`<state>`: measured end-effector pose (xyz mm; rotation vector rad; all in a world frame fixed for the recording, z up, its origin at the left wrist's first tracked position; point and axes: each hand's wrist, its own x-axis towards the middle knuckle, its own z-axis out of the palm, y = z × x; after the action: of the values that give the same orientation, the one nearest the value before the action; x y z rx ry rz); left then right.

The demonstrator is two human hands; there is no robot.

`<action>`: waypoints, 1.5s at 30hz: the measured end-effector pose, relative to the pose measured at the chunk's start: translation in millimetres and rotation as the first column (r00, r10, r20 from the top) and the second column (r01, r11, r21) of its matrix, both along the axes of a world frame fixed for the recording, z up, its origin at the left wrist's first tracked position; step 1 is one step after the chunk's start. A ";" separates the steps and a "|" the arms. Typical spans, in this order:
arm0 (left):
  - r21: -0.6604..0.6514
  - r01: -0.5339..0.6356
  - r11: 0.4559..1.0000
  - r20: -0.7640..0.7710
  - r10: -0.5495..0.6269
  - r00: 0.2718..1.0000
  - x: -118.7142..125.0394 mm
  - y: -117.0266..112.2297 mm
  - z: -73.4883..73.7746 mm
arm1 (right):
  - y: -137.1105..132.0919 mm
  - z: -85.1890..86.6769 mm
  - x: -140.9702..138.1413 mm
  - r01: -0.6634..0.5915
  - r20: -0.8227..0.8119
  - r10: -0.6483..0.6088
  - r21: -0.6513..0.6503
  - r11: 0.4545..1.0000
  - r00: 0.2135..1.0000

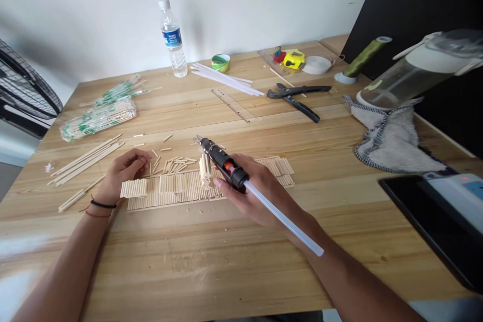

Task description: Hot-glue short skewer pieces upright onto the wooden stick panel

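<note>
My right hand (256, 193) is closed around a black hot glue gun (222, 162). Its nozzle points up and left over the table, and a long clear glue stick (283, 219) juts from its back. Below the gun lies a flat panel of short wooden sticks (181, 188) glued side by side, with a small upright bundle on it. My left hand (123, 173) rests at the panel's left end, fingers curled on a small block of sticks (134, 187). Loose short stick pieces (173, 163) lie just behind the panel.
Long bare chopsticks (88, 156) and wrapped packs (100, 115) lie at left. A water bottle (173, 40), tape roll (221, 63), glue sticks (226, 79), ruler (232, 104), cutters (298, 96), thread spool (362, 58), towel (392, 136), clear jug (415, 73) and a fan (22, 90) surround the wooden table (226, 261).
</note>
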<state>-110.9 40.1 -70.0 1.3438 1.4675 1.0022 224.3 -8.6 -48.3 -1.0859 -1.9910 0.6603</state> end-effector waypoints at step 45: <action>-0.006 -0.010 1.000 -0.016 0.010 1.000 -1.6 1.4 -2.2 | -2.1 2.7 0.6 0.006 -0.006 -0.006 -0.027 1.000 1.000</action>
<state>-112.5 41.4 -72.2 1.3443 1.4889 0.9946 224.9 -10.7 -45.6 -1.1040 -1.9784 0.6878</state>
